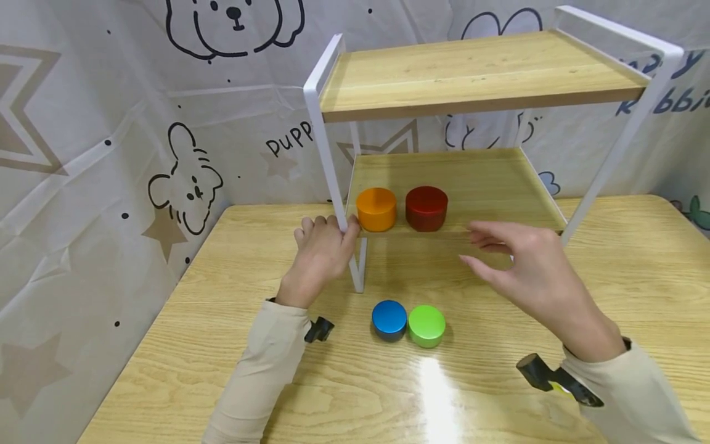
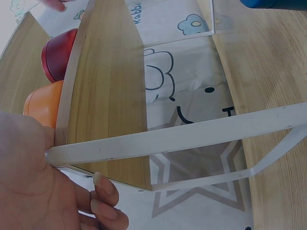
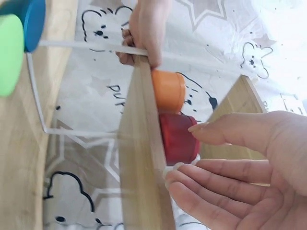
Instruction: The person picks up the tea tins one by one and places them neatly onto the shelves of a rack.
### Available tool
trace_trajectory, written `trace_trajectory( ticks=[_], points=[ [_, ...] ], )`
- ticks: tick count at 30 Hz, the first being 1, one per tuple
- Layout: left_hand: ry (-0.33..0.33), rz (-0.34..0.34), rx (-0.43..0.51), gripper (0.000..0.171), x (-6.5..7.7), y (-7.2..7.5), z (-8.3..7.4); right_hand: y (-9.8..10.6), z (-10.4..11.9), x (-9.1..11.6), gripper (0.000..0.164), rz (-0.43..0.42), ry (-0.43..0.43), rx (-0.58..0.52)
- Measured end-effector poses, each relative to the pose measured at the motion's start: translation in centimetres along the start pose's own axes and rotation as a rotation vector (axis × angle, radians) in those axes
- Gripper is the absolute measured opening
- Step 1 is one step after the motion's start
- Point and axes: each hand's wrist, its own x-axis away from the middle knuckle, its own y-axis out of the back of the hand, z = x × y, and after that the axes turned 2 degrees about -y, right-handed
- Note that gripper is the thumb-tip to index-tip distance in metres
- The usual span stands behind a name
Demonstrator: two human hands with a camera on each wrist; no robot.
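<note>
A white post is being gripped at the left of the view by the left hand, its fingers being curled just below the post. The end of a wooden shelf board is being crossed by the post. An orange container and a red container are being partly hidden by the board's edge, the orange one being placed nearer the hand. At upper right, a blue container is being cut off by the frame edge, with the counter being shown below it. Part of the right hand is being cut off at the top. Printed fabric is being seen behind the post.
</note>
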Motion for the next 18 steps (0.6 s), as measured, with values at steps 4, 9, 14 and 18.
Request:
trace_trajectory(
  ticks=[4, 9, 14, 18],
  points=[
    [0.000, 0.000, 0.001, 0.059, 0.0, -0.1, 0.0, -0.6, 0.0, 0.5, 0.037, 0.069, -0.030, -0.055],
    [0.003, 0.003, -0.002, 0.060, -0.1, -0.2, 0.1, -0.6, 0.1, 1.1, 0.035, 0.187, -0.130, -0.236],
    [0.001, -0.002, -0.005, 0.059, 0.0, 0.0, 0.0, -1.0, 0.0, 1.8, 0.039, 0.244, -0.216, -0.386],
    [0.000, -0.001, -0.008, 0.059, 0.0, 0.0, -0.1, -1.9, -0.3, 2.4, 0.042, 0.255, -0.242, -0.436]
  ],
)
